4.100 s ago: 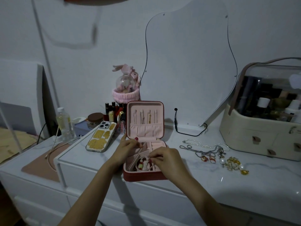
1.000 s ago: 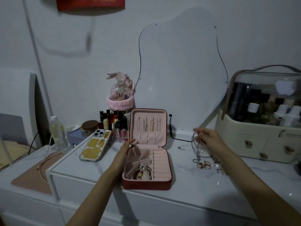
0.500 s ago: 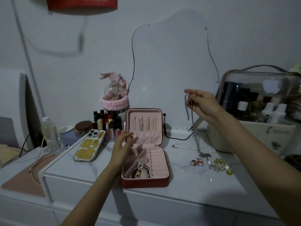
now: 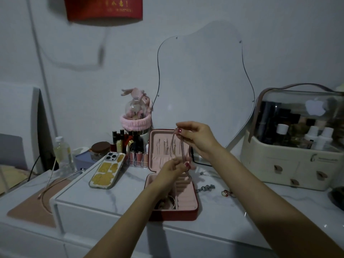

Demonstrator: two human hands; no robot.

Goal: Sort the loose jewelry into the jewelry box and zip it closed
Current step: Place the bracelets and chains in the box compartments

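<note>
- red banner point(image 4: 103, 7) on the wall, top edge of view: a row of gold characters with an exclamation mark, too blurred to read
- white apple logo point(image 4: 315, 107) seen on the clear lid of the cosmetic organizer point(image 4: 290, 164)
- small logo and line of print on the organizer's cream front, unreadable

You face a plain pale wall point(image 4: 204, 19) in dim, bluish light. A wavy-edged mirror point(image 4: 201, 75) leans against it, and a red banner point(image 4: 103, 7) hangs at the top. Below you runs a white marbled tabletop point(image 4: 130, 185) with drawer fronts point(image 4: 195, 244) under its edge. To your left, a lower white surface carries a pink mat point(image 4: 31, 207).
</note>
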